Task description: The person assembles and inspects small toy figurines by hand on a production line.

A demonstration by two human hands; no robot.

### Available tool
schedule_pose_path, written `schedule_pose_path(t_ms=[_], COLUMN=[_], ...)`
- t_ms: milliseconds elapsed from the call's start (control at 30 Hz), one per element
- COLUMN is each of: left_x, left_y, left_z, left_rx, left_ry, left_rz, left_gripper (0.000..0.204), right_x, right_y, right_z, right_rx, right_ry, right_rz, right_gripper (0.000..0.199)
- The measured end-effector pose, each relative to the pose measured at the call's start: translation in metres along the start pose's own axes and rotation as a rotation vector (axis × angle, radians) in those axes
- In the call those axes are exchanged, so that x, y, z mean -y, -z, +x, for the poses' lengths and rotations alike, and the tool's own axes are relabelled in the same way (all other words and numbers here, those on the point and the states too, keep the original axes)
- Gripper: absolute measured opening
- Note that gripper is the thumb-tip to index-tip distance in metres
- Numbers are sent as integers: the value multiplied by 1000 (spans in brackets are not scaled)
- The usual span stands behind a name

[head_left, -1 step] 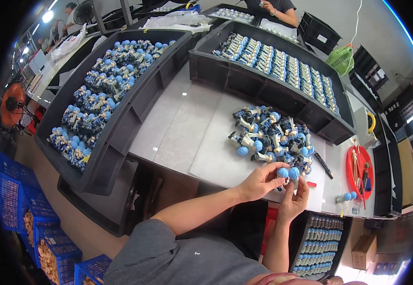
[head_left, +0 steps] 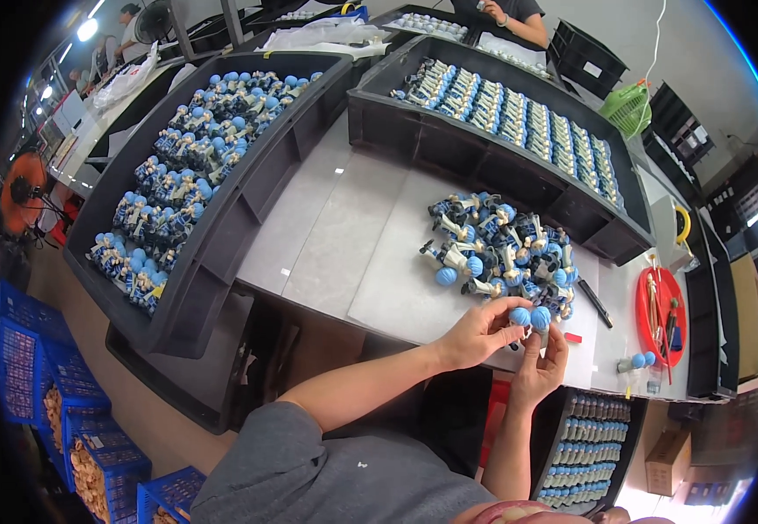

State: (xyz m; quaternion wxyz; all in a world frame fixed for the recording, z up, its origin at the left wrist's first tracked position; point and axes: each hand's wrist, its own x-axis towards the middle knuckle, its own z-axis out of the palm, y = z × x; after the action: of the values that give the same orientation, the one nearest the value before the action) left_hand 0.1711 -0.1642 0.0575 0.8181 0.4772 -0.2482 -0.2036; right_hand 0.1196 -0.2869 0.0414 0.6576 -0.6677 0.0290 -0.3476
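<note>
A factory-like workshop around me, a black bin [head_left: 252, 205] of heaped figures [head_left: 187, 170] at ten o'clock, a black tray [head_left: 483, 162] of figures in neat rows at half past one, another worker [head_left: 529, 31] beyond it, tools [head_left: 672, 327] in a red dish [head_left: 643, 314] at three, blue crates [head_left: 17, 384] at eight.

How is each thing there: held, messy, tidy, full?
Left hand: holding a blue-topped figure
Right hand: holding another figure
Figure pile: jumbled on the table
Left bin: filled, messy
Far bin: figures in tidy rows
Black pen-shaped tool: lying flat
Red dish: tools inside
</note>
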Motion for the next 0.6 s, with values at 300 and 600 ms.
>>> schedule_pose_path(t_ms=[300,600], left_x=[1,5], left_y=[0,0], left_z=[-4,-1], left_rx=[-56,-21], left_ry=[-32,-85], left_rz=[-19,1], left_gripper=[33,33], right_x=[2,-1], right_y=[-1,3], right_z=[0,0], right_rx=[38,53], right_ry=[-43,-34], right_rz=[-63,-44], right_gripper=[30,33])
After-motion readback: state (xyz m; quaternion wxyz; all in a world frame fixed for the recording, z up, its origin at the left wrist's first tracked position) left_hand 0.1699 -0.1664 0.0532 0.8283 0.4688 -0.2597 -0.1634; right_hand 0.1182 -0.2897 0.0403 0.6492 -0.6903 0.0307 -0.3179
